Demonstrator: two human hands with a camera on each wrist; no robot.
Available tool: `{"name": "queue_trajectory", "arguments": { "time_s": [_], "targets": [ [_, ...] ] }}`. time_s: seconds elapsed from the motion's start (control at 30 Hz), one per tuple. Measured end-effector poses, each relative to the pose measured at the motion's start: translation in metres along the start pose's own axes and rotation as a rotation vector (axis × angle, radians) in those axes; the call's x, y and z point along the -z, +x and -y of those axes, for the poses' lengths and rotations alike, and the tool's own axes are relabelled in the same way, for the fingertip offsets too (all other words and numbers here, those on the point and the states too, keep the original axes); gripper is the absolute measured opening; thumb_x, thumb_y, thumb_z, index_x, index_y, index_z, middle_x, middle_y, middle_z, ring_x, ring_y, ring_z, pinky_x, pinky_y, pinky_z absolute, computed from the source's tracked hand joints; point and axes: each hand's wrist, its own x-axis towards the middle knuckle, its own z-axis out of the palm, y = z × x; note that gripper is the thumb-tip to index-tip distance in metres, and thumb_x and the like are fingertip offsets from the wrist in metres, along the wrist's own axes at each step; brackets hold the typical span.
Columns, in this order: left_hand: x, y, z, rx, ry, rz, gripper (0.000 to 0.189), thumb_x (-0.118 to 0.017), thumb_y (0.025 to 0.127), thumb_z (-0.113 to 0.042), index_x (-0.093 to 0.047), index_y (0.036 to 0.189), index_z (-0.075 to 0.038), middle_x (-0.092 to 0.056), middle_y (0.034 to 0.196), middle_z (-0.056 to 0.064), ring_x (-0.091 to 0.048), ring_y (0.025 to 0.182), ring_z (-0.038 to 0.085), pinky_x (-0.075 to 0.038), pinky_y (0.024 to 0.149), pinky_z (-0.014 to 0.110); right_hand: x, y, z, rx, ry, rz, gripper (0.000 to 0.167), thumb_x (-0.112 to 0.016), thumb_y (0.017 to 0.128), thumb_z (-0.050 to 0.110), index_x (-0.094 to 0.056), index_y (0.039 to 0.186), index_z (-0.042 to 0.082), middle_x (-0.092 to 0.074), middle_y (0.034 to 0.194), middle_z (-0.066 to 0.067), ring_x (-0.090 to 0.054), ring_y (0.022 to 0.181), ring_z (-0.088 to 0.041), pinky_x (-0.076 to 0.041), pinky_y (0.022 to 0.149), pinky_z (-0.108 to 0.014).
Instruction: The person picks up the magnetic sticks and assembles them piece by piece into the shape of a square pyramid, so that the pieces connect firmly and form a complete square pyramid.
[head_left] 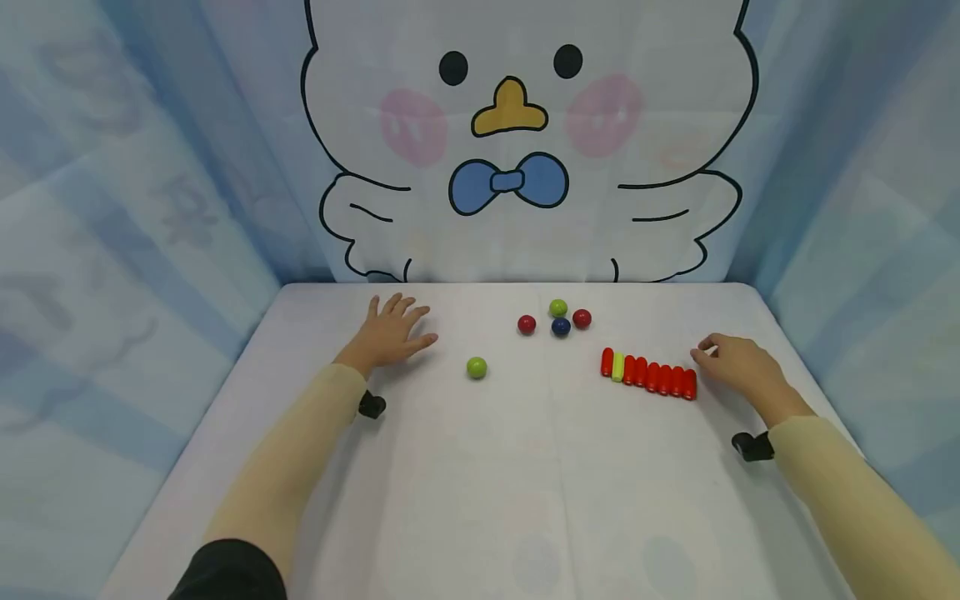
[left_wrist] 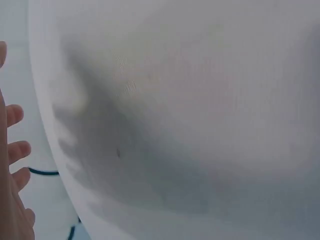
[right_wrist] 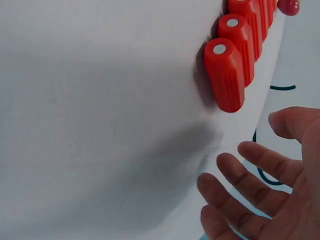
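Observation:
A side-by-side row of several short red rods [head_left: 652, 377] lies on the right of the table, with one yellow-green rod [head_left: 618, 367] second from its left end. In the right wrist view the nearest red rod [right_wrist: 224, 75] has ribbed sides and a pale round spot on its end. My right hand [head_left: 738, 367] hovers just beyond the row's right end, fingers loosely bent and holding nothing. Over at the table's left, my left hand [head_left: 390, 333] is spread above the surface, also with nothing in it. Closest to it is a green ball [head_left: 476, 367].
Toward the back middle, a second green ball [head_left: 558, 307], a dark blue ball [head_left: 561, 327] and a red ball [head_left: 582, 318] cluster together. Another red ball [head_left: 527, 325] sits slightly left of them. Patterned curtains [head_left: 135, 250] border the white table [head_left: 465, 500] at the back and sides.

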Motion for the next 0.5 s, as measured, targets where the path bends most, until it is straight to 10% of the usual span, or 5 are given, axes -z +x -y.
{"name": "queue_trajectory", "arguments": {
  "time_s": [0.5],
  "targets": [
    [-0.007,-0.001,-0.047,-0.256,-0.084,-0.066,0.040,-0.062,0.104,-0.026,-0.059,0.143,-0.018,-0.058,0.144,0.007,-0.049,0.138,0.029,-0.036,0.117,0.054,-0.017,-0.035,0.013,-0.078,0.121,0.038,0.052,-0.062,0.097,0.031,-0.056,0.129,-0.009,-0.065,0.112,-0.033,-0.063,0.091,-0.041,-0.054,0.072,-0.049]
  ]
}}
